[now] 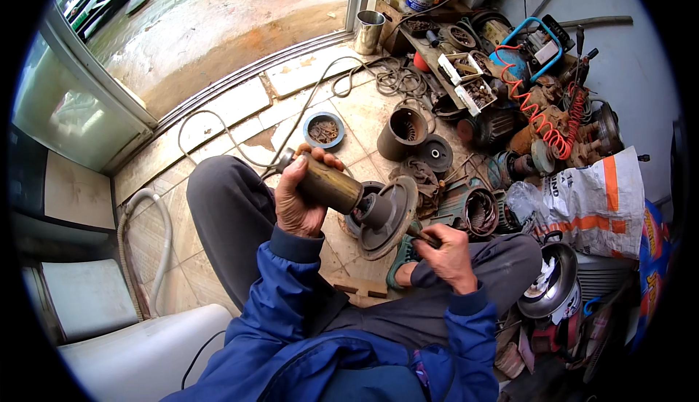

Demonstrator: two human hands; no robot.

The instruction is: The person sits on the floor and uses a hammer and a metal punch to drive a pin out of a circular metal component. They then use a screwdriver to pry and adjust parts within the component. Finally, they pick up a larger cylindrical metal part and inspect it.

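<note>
My left hand (300, 202) is wrapped round a brownish cylindrical motor rotor (331, 185), held tilted above the floor between my knees. On the rotor's lower right end sits a round grey metal end cover (389, 220). My right hand (445, 256) is closed on a short, dark, rod-like tool (425, 236), whose tip lies close to the end cover's rim; I cannot tell whether they touch. Under the rotor, a round metal part (355, 220) is partly hidden. A blue-rimmed bowl (323, 131) of small rusty parts stands on the tiles beyond my left hand.
An open metal cylinder (403, 134) and a black disc (435, 153) stand ahead. Motor housings (480, 211) crowd the right side, near a white sack (593, 194) and a pan (551, 278). A cable (291, 129) crosses the floor. A grey hose (166, 238) curves at left.
</note>
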